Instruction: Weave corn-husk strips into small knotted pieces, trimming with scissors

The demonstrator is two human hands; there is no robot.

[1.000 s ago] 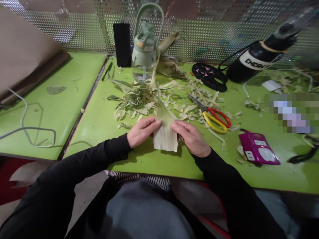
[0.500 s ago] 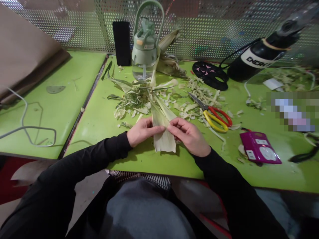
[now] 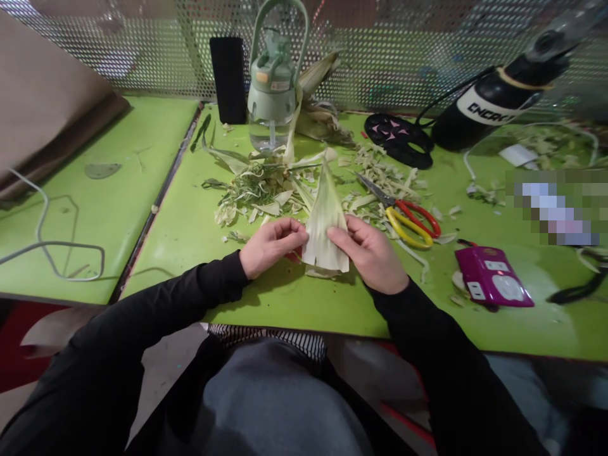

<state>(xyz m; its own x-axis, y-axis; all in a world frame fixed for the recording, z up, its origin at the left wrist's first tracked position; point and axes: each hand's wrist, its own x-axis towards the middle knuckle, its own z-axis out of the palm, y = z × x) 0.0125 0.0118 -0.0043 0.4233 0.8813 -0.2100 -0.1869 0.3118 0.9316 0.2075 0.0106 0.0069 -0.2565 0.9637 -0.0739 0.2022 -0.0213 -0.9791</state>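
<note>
A pale, dry corn husk leaf [image 3: 325, 223] stands pointed end away from me, just above the green table [image 3: 285, 304]. My left hand [image 3: 270, 246] pinches its left edge with closed fingers. My right hand [image 3: 370, 253] grips its right edge, thumb on top. Both hands rest near the table's front edge. A heap of husk scraps and strips [image 3: 270, 187] lies right behind the leaf.
Red and yellow scissors [image 3: 403, 218] lie right of my hands. A magenta device [image 3: 491, 285] sits further right. At the back stand a green water jug [image 3: 274, 82], a black phone [image 3: 229, 79], a black bottle [image 3: 494, 104] and whole corn husks [image 3: 323, 120]. A cable [image 3: 52, 247] lies on the left table.
The husk leaf was folded narrow half a second ago; now it is spread wider and raised, its tip pointing further back. Both hands stayed on its edges.
</note>
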